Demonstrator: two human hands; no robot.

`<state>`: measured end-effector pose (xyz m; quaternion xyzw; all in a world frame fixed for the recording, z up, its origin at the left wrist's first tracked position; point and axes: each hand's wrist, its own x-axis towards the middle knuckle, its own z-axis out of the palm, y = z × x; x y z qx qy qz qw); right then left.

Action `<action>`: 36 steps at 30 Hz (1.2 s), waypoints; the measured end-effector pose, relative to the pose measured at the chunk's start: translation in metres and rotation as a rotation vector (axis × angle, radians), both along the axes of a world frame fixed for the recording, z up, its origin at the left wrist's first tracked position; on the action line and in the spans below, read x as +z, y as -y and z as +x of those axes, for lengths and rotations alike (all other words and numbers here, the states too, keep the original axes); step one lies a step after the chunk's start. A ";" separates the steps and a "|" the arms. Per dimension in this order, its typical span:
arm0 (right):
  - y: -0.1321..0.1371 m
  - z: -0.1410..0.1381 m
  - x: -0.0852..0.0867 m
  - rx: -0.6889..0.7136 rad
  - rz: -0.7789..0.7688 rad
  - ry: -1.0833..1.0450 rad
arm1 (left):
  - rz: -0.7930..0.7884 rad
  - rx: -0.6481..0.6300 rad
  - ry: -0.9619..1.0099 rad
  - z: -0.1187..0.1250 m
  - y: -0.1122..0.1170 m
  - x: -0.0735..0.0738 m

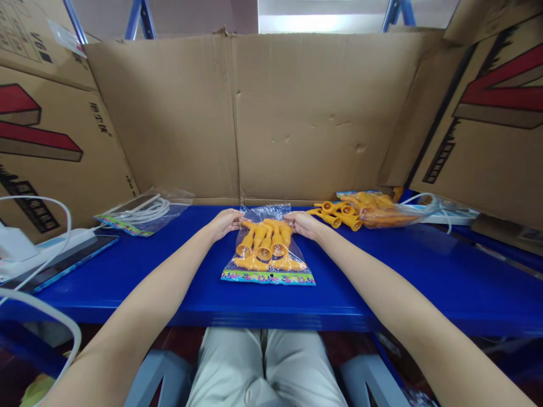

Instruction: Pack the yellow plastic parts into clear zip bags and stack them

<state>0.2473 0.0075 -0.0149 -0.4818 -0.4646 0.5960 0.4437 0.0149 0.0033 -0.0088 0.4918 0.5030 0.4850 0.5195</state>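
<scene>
Orange plastic pieces in clear bag lying on blue bench; left hand and right hand apparently pinching its top corners.

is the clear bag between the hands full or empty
Filled: the clear bag lies flat on the blue table with orange plastic pieces inside, left hand and right hand at its top corners.

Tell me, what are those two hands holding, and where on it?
Both hold the clear plastic bag of orange funnel-shaped pieces at its far end: left hand and right hand at opposite corners.
</scene>
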 end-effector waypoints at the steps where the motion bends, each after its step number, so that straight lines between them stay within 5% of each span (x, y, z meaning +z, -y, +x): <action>1: 0.000 0.001 -0.001 0.024 0.014 -0.001 | 0.003 -0.013 -0.011 -0.001 0.000 0.000; 13: -0.009 0.024 -0.007 0.248 0.022 -0.007 | -0.024 -0.258 -0.112 -0.029 -0.012 -0.002; 25: -0.003 0.029 -0.001 0.264 0.119 0.119 | 0.157 -0.173 -0.421 -0.016 -0.009 0.000; 31: -0.001 0.020 0.002 0.243 0.320 0.525 | 0.459 -0.162 -0.851 -0.015 -0.012 0.000; 36: -0.001 0.015 0.009 0.279 0.698 1.070 | 0.687 -0.202 -1.175 -0.016 -0.011 0.000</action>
